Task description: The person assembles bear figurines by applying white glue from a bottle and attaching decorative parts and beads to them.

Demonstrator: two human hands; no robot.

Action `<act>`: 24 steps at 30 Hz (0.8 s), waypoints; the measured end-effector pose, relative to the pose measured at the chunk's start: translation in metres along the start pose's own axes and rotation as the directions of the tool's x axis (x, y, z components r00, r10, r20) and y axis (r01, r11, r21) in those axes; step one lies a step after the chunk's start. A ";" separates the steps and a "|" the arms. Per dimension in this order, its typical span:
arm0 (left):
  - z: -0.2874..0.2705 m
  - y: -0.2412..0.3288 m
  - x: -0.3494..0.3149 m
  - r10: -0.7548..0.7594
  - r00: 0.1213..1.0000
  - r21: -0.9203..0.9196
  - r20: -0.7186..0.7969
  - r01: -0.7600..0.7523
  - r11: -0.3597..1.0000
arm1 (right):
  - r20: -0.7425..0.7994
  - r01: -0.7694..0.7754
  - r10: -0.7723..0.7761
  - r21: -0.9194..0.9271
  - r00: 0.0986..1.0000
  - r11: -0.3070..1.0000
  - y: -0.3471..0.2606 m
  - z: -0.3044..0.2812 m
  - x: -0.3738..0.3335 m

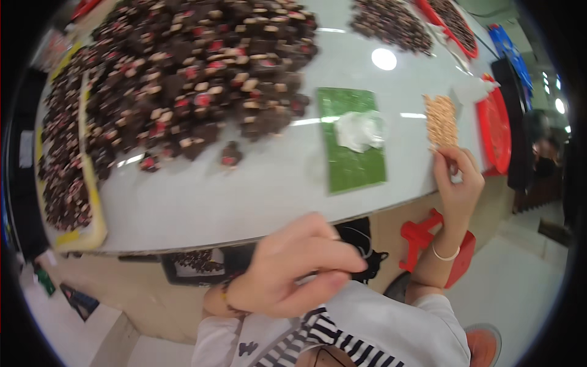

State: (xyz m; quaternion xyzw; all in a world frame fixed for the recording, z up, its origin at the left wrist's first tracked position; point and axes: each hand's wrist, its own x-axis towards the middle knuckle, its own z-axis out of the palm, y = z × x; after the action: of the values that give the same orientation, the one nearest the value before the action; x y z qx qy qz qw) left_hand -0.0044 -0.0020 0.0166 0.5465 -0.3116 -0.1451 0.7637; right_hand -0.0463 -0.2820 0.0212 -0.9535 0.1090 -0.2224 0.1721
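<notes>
My right hand (460,178) reaches over the table's right side, thumb and fingers pinched together at the near end of a strip of small beige pieces (442,119). Whatever lies between those fingertips is too small to tell. My left hand (299,266) hovers in front of the table's near edge, its fingers curled and thumb drawn in; anything inside it is hidden. Between the hands, farther in, a flat green rectangle (354,168) rests on the table with a crumpled white lump (361,131) on top.
A big heap of dark brown pieces with cream and red parts (202,67) covers the far left of the white table (202,208). A yellow-edged tray (92,202) holds more. A smaller dark pile (391,24) and red trays (494,131) are at right; a red stool (422,235) stands below.
</notes>
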 end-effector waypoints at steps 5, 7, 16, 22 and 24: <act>0.011 -0.004 0.000 -0.069 0.994 -0.039 0.089 0.073 0.997 | -0.183 0.058 -0.024 0.179 0.983 0.982 0.002 0.009 -0.017; 0.015 -0.001 0.004 -0.085 0.992 -0.041 0.091 0.089 0.995 | -0.307 0.123 -0.042 0.249 0.951 0.961 -0.009 0.002 -0.021; 0.020 -0.006 0.000 -0.030 0.999 0.067 0.026 0.029 0.997 | -0.084 0.346 -0.386 0.642 0.919 0.684 -0.092 0.011 -0.030; 0.023 -0.005 -0.001 -0.023 0.999 -0.005 0.032 0.024 1.000 | 0.034 0.088 -0.274 0.904 0.961 0.419 -0.091 0.021 -0.036; 0.026 -0.006 0.001 -0.096 0.994 -0.072 0.044 0.099 0.992 | 0.053 0.031 -0.251 0.948 0.967 0.318 -0.090 0.021 -0.037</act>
State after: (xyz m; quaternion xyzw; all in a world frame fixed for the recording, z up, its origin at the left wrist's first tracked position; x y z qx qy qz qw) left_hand -0.0196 -0.0237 0.0165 0.5292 -0.2941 -0.2047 0.7691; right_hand -0.0568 -0.1835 0.0227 -0.6999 -0.1403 -0.1664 0.6803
